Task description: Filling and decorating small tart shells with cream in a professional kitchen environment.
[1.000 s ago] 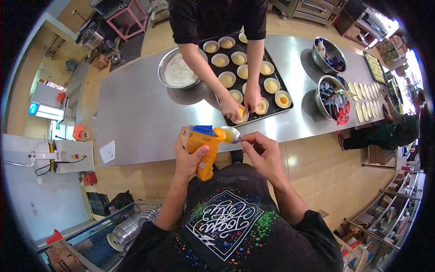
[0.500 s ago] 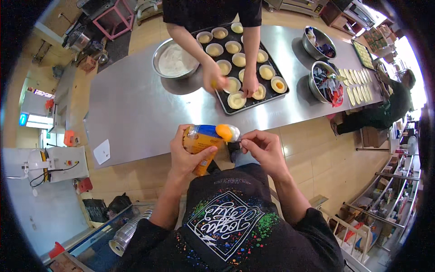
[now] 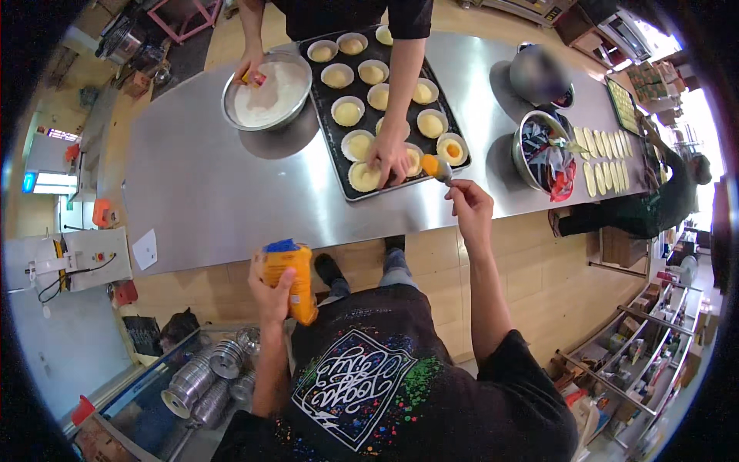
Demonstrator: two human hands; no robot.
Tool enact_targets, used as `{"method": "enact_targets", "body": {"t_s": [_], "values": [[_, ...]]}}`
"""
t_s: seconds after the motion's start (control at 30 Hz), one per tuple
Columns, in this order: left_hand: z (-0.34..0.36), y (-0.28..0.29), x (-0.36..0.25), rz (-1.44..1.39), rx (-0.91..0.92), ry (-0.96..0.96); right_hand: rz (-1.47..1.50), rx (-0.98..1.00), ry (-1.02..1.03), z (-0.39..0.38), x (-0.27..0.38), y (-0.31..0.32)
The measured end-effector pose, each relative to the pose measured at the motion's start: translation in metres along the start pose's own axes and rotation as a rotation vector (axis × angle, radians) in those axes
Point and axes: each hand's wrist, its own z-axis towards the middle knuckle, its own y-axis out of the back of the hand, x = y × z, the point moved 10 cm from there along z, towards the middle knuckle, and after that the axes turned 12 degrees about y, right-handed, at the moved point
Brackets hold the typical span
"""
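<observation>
My left hand (image 3: 268,296) grips a soft orange pouch (image 3: 295,283) with a blue top, held low in front of the table edge. In my right hand (image 3: 472,205) is a spoon (image 3: 444,174), pinched by its handle. Thick orange filling (image 3: 430,164) sits on the spoon, above the near edge of a black baking tray (image 3: 331,158). Round pale dough pieces in paper cups fill the tray; one dough cup (image 3: 452,150) at the near right corner has orange filling in its centre. A co-worker's hand (image 3: 391,158) touches dough cups beside my spoon.
The co-worker's other hand (image 3: 251,65) reaches into a metal bowl of white powder (image 3: 271,96), holding something small. Two metal bowls stand to the right, one with crumpled wrappers (image 3: 548,158). Beyond lie rows of dough strips (image 3: 604,158). Another person bends at the far right.
My right hand has carried the loaded spoon from the pouch up to the tray. The pouch has moved left and down. One co-worker hand has gone from the tray to the powder bowl.
</observation>
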Motion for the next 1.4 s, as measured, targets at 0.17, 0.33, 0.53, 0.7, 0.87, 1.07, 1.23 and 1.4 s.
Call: {"method": "enact_targets", "body": {"t_s": [0.17, 0.33, 0.53, 0.7, 0.87, 1.07, 1.23, 1.4], "values": [[-0.012, 0.004, 0.006, 0.079, -0.251, 0.033, -0.062, 0.042, 0.024, 0.049, -0.072, 0.014], [-0.026, -0.008, 0.002, 0.004, -0.368, 0.014, -0.454, 0.12, 0.344, 0.076, -0.088, -0.002], [-0.03, -0.02, 0.004, -0.038, -0.349, -0.006, -0.999, 0.27, 0.825, 0.07, -0.09, -0.066], [-0.036, -0.016, 0.016, -0.015, -0.371, 0.004, -1.088, 0.345, 0.836, 0.06, -0.105, -0.082], [-0.033, -0.019, 0.009, 0.03, -0.361, 0.008, -0.816, 0.264, 0.57, 0.063, -0.111, -0.059], [-0.028, -0.03, -0.011, -0.023, -0.249, -0.035, -0.863, 0.237, 0.614, 0.062, -0.09, -0.056], [-0.026, -0.035, -0.02, -0.084, -0.233, -0.021, -0.856, 0.233, 0.567, 0.063, -0.1, -0.05], [-0.021, -0.039, -0.017, -0.085, -0.157, 0.013, -0.963, 0.203, 0.712, 0.054, -0.097, -0.057]]}}
